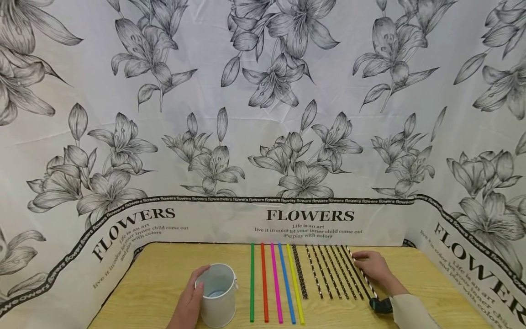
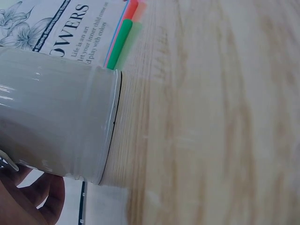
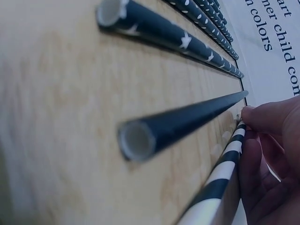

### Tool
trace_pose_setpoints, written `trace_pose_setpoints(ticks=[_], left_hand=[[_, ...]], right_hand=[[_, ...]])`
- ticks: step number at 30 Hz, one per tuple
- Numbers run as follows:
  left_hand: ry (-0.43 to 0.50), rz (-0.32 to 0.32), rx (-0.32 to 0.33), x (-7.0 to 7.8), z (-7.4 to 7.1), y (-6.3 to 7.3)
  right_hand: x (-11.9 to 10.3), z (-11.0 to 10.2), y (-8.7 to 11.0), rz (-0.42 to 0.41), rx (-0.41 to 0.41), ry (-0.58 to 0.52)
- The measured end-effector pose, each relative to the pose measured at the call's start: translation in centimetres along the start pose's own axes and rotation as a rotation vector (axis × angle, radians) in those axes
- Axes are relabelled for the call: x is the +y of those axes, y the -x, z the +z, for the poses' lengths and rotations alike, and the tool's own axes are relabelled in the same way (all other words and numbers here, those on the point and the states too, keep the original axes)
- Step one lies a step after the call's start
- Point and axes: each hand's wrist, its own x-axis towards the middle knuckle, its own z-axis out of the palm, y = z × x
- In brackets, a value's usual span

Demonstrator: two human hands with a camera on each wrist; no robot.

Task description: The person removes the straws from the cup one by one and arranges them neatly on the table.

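Observation:
A white metal bucket (image 1: 219, 310) stands at the table's front left, its handle fitting on the right side. My left hand (image 1: 190, 299) grips it from the left, thumb near the rim; curled fingers (image 2: 55, 197) show beside its wall in the left wrist view. On the right, my right hand (image 1: 375, 267) pinches a black-and-white striped paper straw (image 3: 220, 171) between thumb and fingers toward its far end. Just left of that straw lies a plain black straw (image 3: 183, 122), then a black one with white stars (image 3: 159, 33).
Between the hands lie green (image 1: 252, 283), red (image 1: 265, 283), pink (image 1: 276, 283), blue (image 1: 287, 283) and yellow straws (image 1: 295, 283), then several black patterned straws (image 1: 324, 274), roughly parallel. A flower-printed white curtain (image 1: 308, 224) borders the wooden table (image 1: 164, 265) at back and sides.

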Motion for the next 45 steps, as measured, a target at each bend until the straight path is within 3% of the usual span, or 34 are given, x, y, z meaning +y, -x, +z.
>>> trace_pose_setpoints(ticks=[23,32,40,45], left_hand=[[-0.054,0.039,0.035,-0.31,0.19,-0.27],[-0.007,-0.04,-0.023,-0.19,-0.23,-0.14],[-0.019,0.043,0.018,-0.24,-0.46,-0.67],[-0.008,-0.023,-0.036,-0.34,-0.6,-0.46]], right_hand=[[-0.03,0.33,0.01,0.056,0.004,-0.036],[-0.25,0.23,-0.06,0.069,-0.017,-0.103],[-0.55,-0.02,-0.16,0.112,-0.003,-0.207],[-0.48,-0.47,0.3,0.112,0.002,-0.168]])
